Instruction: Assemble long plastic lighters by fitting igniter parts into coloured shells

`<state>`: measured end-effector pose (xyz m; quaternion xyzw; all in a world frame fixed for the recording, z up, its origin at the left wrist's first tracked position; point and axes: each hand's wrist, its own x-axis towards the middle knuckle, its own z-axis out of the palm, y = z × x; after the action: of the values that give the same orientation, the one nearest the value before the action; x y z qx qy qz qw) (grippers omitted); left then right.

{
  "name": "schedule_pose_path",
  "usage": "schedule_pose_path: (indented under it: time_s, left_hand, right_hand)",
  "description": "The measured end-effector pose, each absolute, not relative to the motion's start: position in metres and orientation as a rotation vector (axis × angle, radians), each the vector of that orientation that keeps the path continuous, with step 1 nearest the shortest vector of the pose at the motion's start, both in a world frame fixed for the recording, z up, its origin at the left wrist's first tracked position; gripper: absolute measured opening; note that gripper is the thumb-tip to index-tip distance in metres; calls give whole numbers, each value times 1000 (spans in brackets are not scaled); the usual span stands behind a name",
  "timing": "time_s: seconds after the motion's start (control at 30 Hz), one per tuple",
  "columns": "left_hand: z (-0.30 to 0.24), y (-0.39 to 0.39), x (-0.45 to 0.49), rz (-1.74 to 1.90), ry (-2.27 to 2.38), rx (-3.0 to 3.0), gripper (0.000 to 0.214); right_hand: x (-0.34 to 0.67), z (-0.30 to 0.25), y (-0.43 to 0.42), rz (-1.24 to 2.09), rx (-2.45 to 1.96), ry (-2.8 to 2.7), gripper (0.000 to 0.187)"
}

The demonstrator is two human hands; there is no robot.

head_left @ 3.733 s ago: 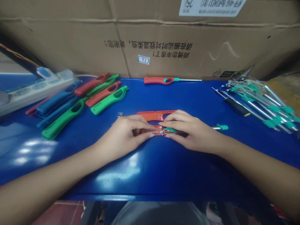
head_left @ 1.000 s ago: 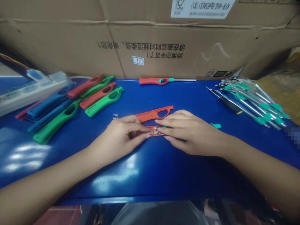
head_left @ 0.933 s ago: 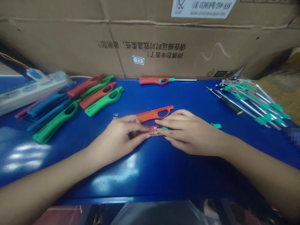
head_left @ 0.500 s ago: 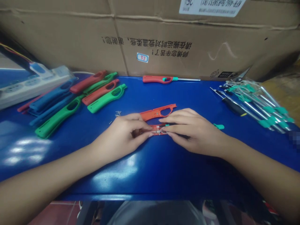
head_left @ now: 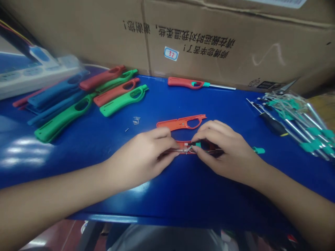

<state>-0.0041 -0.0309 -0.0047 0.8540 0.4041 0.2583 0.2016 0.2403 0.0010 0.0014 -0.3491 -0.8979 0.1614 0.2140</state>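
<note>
An open orange lighter casing half (head_left: 181,143), with small parts and thin wire inside, lies on the blue table between my hands. My left hand (head_left: 149,151) is closed at its left end, thumb and forefinger pinching it and the thin parts in it. Thumb and fingers of my right hand (head_left: 227,144) close around a black and green igniter part (head_left: 198,144) at the casing's right side; those fingers hide part of it. The other orange casing half (head_left: 170,124) lies just behind, its inside up. A small green cap (head_left: 259,150) sits right of my right hand.
Red, green and blue lighter casings (head_left: 120,101) lie at the left by a white power strip (head_left: 39,75). Small screws (head_left: 136,120) lie behind my left hand. A whole red lighter (head_left: 185,82) rests by the cardboard box (head_left: 104,45). Metal lighter tubes (head_left: 300,130) and a screwdriver (head_left: 272,123) are at the right.
The view has shifted, so things sit differently in the picture. My right fingers have lifted and bent a little, showing more of the green and black part. Both hands stay at the casing.
</note>
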Motion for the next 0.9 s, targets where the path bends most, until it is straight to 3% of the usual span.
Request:
schedule_pose_path:
  time_s: [0.33, 0.9]
  left_hand:
    - [-10, -34, -4, 702, 1140, 2415, 17]
    - [-5, -31, -2, 751, 1120, 2386, 13]
  right_hand:
    - [240, 2, 0, 464, -973, -2494, 26]
    - [237, -6, 1, 648, -1065, -2423, 13]
